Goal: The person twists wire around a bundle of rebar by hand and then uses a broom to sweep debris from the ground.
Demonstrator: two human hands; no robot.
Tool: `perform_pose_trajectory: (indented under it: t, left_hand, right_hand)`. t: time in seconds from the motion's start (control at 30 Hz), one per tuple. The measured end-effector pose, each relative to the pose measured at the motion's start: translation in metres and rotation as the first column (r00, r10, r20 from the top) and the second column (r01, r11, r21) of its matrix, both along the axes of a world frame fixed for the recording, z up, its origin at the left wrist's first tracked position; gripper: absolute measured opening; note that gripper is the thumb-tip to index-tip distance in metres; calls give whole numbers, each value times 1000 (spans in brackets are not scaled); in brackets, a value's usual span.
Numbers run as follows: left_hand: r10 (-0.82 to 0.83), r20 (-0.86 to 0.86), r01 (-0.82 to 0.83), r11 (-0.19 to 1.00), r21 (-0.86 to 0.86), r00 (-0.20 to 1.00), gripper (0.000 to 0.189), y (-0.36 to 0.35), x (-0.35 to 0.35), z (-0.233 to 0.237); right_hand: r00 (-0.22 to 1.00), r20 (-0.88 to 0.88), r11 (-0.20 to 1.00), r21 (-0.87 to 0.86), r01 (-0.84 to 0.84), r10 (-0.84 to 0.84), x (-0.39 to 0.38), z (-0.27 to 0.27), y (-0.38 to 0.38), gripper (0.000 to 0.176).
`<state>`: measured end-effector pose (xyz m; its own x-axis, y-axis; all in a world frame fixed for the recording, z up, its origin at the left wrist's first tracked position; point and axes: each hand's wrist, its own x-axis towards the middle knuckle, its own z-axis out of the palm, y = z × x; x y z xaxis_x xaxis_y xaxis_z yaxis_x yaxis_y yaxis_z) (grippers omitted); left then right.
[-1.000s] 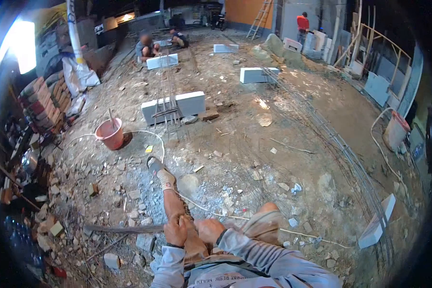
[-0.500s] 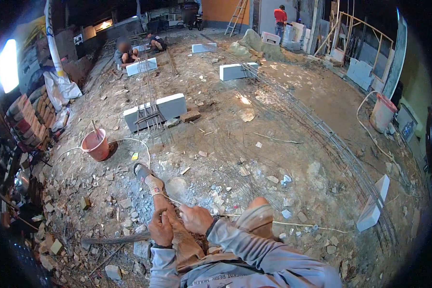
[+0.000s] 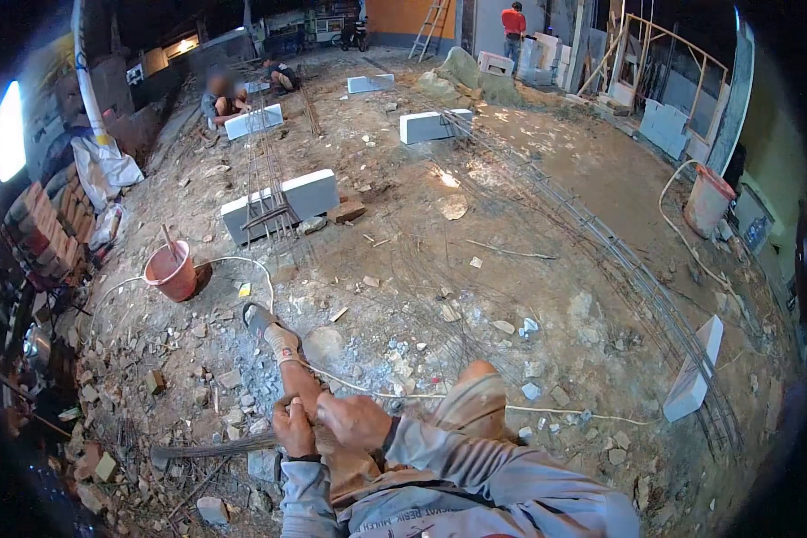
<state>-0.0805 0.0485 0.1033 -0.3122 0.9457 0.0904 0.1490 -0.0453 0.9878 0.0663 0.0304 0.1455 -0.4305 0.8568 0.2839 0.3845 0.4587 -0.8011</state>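
My left hand is closed, thumb against bent fingers, in front of my outstretched leg. My right hand is curled right beside it, knuckles up, over my lap. What the fingers hold is too small to make out. A bundle of thin dark wire lies on the rubble to the left, its right end reaching close to my left hand. A pale cable runs along the ground past my foot and just beyond my right hand.
A reddish bucket stands front left. White blocks prop up long rebar cages; another block stands at right. Broken stones cover the ground. Two people crouch at far left; a person in red stands behind.
My right hand has turned slightly and stays close to my left hand, which has shifted a little left. The view has tilted and shifted slightly.
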Motion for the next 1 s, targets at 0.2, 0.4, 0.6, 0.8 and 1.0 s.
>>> perform_pose_trajectory:
  t: [0.2, 0.4, 0.6, 0.8, 1.0]
  left_hand:
    - [39, -141, -44, 999, -29, 989, 15, -18, 9, 12]
    - [-42, -249, 52, 998, 34, 968, 20, -17, 9, -41]
    - [104, -344, -67, 991, 117, 933, 23, -5, 1, -28]
    - [110, -421, -61, 990, 128, 900, 24, -13, -3, -16]
    - [99, -295, -76, 993, 87, 950, 22, 17, -15, -8]
  right_hand:
    - [913, 389, 992, 71, 102, -121, 16, -77, 8, 12]
    - [858, -61, 718, -519, -464, 510, 27, 11, -22, 17]
    - [924, 304, 969, -19, 247, -230, 15, -37, -2, 19]
    - [915, 54, 915, -88, -395, 400, 10, -43, -23, 17]
    - [944, -284, 971, -215, 106, -166, 11, 9, -4, 19]
